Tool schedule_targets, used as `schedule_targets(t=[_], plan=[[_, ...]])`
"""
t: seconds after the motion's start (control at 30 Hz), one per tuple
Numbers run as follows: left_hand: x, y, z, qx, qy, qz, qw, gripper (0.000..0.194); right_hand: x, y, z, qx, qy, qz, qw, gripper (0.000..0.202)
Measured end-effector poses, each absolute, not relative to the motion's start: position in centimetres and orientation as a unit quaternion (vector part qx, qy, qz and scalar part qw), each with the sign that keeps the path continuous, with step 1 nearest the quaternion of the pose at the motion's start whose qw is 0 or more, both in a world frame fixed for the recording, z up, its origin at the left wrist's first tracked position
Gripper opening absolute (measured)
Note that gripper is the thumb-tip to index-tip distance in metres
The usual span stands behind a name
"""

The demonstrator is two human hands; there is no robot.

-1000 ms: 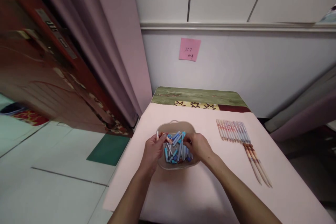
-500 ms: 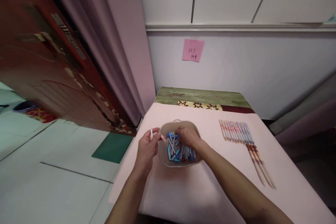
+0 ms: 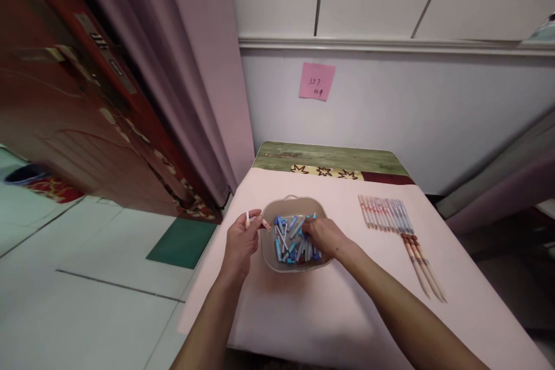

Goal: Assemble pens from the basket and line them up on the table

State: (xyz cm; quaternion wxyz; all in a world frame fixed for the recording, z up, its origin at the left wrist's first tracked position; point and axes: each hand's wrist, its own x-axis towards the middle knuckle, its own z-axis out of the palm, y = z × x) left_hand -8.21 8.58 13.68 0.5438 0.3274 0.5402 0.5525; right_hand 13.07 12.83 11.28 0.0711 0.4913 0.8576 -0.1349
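A beige basket (image 3: pixel 296 269) stands on the pink-covered table and holds several blue, grey and white pens (image 3: pixel 282 240). My left hand (image 3: pixel 244 241) is at the basket's left rim, its fingers closed around a light-coloured pen (image 3: pixel 266 224) with a patterned end. My right hand (image 3: pixel 325 235) reaches over the right rim, fingertips down among the pens; whether they grip one is hidden. To the right lies a row of pale pens (image 3: pixel 385 214) side by side, with several brown-topped pens (image 3: pixel 421 266) just below.
The table's back edge shows green wood (image 3: pixel 325 155) with a star pattern. Behind it is a white wall with a pink note (image 3: pixel 317 81). A red door (image 3: pixel 87 98) and purple curtain (image 3: pixel 195 69) stand left; a green mat (image 3: pixel 182 241) lies on the floor.
My right hand has moved right and slightly down inside the basket, uncovering more pens at its middle. My left hand still holds its pen. The view has shifted slightly.
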Motion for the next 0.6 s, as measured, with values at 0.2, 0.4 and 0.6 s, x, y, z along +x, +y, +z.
schedule_targets(t=[0.2,0.4,0.6], plan=[[-7.8,8.6,13.8,0.317,0.546,0.558,0.539,0.049,12.6,13.2,11.9,0.518,0.844,-0.137,0.027,0.025],[-7.7,8.4,14.1,0.314,0.542,0.556,0.545,0.050,10.6,14.8,11.3,0.540,0.827,-0.155,-0.005,0.026],[-7.6,8.0,14.3,0.319,0.533,0.563,0.545,0.047,9.3,15.0,11.2,0.562,0.809,-0.169,-0.031,0.026]])
